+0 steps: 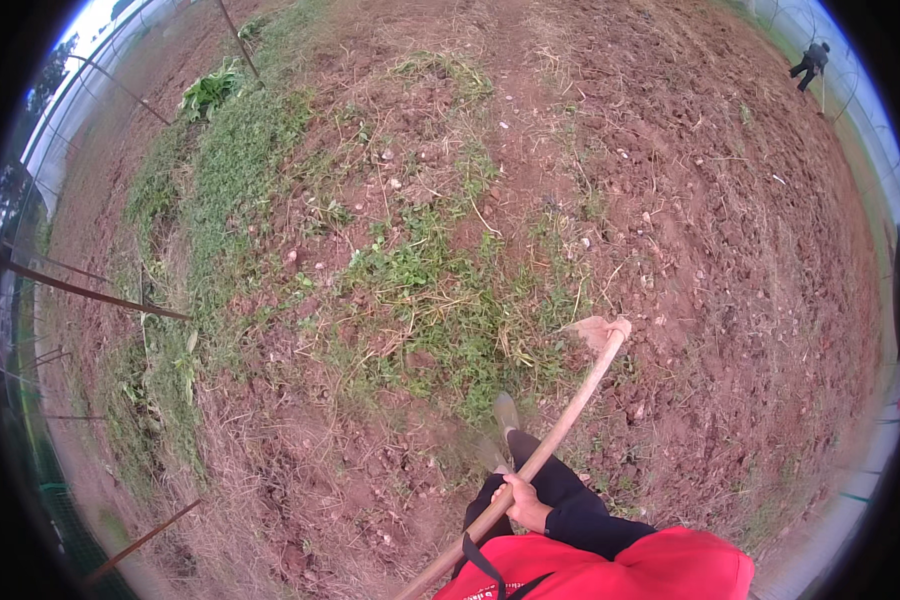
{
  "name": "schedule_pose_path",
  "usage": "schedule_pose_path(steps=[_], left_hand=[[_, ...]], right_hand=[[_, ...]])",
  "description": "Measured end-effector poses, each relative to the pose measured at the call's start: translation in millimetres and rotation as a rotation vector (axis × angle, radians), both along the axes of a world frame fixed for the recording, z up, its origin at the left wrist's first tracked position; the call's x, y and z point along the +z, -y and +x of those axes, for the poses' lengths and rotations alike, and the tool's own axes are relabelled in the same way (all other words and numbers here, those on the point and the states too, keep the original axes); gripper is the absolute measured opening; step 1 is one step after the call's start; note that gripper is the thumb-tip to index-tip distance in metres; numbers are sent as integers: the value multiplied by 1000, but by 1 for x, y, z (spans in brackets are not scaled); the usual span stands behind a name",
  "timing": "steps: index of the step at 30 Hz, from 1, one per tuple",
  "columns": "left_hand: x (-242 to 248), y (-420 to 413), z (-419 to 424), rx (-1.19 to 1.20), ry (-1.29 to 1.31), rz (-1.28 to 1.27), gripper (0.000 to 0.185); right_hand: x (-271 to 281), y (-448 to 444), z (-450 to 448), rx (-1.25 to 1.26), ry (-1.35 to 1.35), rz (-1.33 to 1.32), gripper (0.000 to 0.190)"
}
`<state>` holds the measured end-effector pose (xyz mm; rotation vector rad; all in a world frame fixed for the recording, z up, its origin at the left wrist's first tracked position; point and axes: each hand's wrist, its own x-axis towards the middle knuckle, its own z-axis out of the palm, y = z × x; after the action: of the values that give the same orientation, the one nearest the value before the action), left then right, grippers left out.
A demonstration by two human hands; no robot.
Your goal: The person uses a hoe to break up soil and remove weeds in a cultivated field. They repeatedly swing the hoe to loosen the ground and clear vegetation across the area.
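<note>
My right hand [523, 502] is closed around the wooden handle [562, 427] of a hoe, partway along its length. The hoe's metal blade [594, 330], coated with reddish soil, is at the far end, just right of a patch of green weeds [427, 262]. From there the handle slants down to the left, past my red apron [607, 570], and leaves the picture at the bottom. My left hand is out of view. Below the weeds, my boot [505, 412] stands on the soil, near my dark trouser legs.
Reddish soil [690, 390] with dry stalks and small stones spreads all around. Thin rusty poles [97, 295] rise on the left beside a strip of low weeds [229, 195]. A person [811, 66] stands far off at the upper right with a long-handled tool, near the hoops of a tunnel-like structure.
</note>
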<state>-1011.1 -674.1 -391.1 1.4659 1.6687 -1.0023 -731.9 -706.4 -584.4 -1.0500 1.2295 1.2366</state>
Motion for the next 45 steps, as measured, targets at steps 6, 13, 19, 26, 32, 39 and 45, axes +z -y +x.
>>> schedule_pose_path(steps=[6, 13, 19, 26, 32, 39, 45], left_hand=[[-16, 6, -26, -35, -8, -38, 41], [-83, -21, 48, -161, 221, 17, 42], [-73, -63, 196, 150, 555, 53, 33], [-22, -40, 134, 321, 246, -246, 29], [19, 2, 22, 158, -71, -165, 31], [17, 43, -29, 128, -125, -99, 34], [-70, 51, 2, -18, 119, 82, 36]], right_hand=[[9, 2, 49, 259, 417, -321, 15], [59, -106, 214, 227, 696, 120, 14], [26, -228, 357, 313, 887, 475, 13], [-33, -174, 180, 499, 525, 122, 9], [-47, -36, -24, 560, 129, 33, 12], [-42, -57, 7, 529, 36, 13, 16], [-28, -127, 123, 391, 321, 142, 13]])
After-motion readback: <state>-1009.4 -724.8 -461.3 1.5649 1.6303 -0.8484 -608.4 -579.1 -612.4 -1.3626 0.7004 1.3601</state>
